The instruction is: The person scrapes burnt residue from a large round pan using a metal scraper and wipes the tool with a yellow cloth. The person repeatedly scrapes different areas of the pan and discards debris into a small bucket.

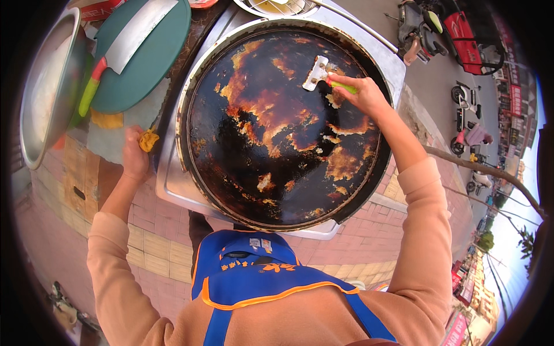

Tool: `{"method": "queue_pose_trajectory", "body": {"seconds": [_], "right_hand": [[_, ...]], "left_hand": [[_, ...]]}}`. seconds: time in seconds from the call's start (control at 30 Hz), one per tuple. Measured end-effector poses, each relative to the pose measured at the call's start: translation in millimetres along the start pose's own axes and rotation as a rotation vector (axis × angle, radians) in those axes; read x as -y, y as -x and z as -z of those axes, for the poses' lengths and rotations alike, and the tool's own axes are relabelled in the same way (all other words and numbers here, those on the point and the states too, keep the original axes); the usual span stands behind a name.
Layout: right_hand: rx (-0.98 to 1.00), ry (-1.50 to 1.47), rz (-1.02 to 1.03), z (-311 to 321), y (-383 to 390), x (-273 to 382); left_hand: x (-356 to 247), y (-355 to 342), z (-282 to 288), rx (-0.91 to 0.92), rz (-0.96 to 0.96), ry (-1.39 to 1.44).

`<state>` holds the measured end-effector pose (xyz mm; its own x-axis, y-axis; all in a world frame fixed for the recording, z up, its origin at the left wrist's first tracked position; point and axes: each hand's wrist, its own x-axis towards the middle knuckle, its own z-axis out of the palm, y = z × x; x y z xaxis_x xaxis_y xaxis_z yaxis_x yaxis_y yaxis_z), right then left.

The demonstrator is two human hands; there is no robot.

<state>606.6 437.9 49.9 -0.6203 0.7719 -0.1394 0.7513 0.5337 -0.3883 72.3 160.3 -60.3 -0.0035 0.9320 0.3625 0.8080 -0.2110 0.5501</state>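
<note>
A large round black griddle (242, 173) with brown, crusty burnt residue fills the middle of the view on a steel stand (170, 173). At its upper right, my right hand (360, 92) grips the green handle of a metal scraper (313, 73), whose flat blade is on or just over the dark surface. Left of the griddle, my left hand (135, 154) is closed on a crumpled yellow cloth (148, 140), by the edge of a greyish board. A cleaver (137, 36) with a red and green handle lies on a teal round board (141, 86) at the upper left.
A steel bowl (37, 132) stands at the far left. Another pan (271, 8) sits beyond the griddle. My blue apron (248, 277) is below it. A pink-tiled pavement (161, 277) surrounds the stand. At the right are a branch (485, 170), parked scooters (464, 106) and a red vehicle (467, 40).
</note>
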Motion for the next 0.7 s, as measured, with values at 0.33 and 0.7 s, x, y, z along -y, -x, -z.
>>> {"method": "queue_pose_trajectory", "body": {"seconds": [0.33,0.7], "right_hand": [[-0.009,-0.139,0.17,-16,-35,43],[-0.231,-0.301,-0.427,-31,178,115]], "left_hand": [[6,1,2,0.02,0.014,0.009],[8,1,-3,-0.032,-0.029,0.003]]}}
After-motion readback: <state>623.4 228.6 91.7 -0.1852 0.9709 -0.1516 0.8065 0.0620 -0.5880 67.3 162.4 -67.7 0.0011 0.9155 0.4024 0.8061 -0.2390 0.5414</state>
